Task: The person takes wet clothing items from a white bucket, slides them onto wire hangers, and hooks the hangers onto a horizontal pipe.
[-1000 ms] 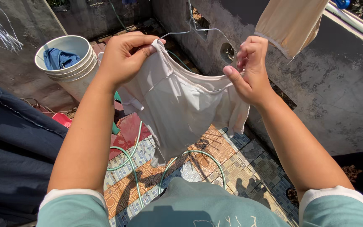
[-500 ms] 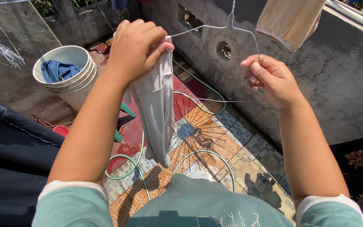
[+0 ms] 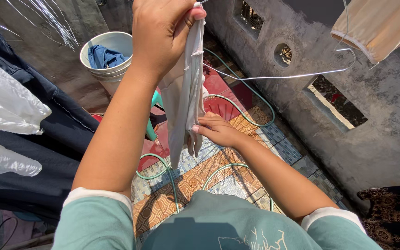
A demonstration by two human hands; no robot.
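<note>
My left hand (image 3: 163, 34) is raised and shut on the top of a pale grey garment (image 3: 184, 99) and the end of a thin wire hanger (image 3: 297, 74). The garment hangs down bunched in a narrow strip. My right hand (image 3: 214, 132) is lower, with its fingers pinching the garment's bottom edge. The hanger's wire stretches right from my left hand, its hook up near a beige cloth (image 3: 376, 25).
A white bucket (image 3: 109, 62) with blue cloth stands on the ground behind. A green hose (image 3: 163, 169) curls over patterned tiles. Dark and white laundry (image 3: 15, 134) hangs at left. A grey concrete wall (image 3: 348, 69) with openings runs along the right.
My left hand rose higher with the garment and hanger. My right hand let go of the hanger's wire and dropped down to grip the garment's lower edge.
</note>
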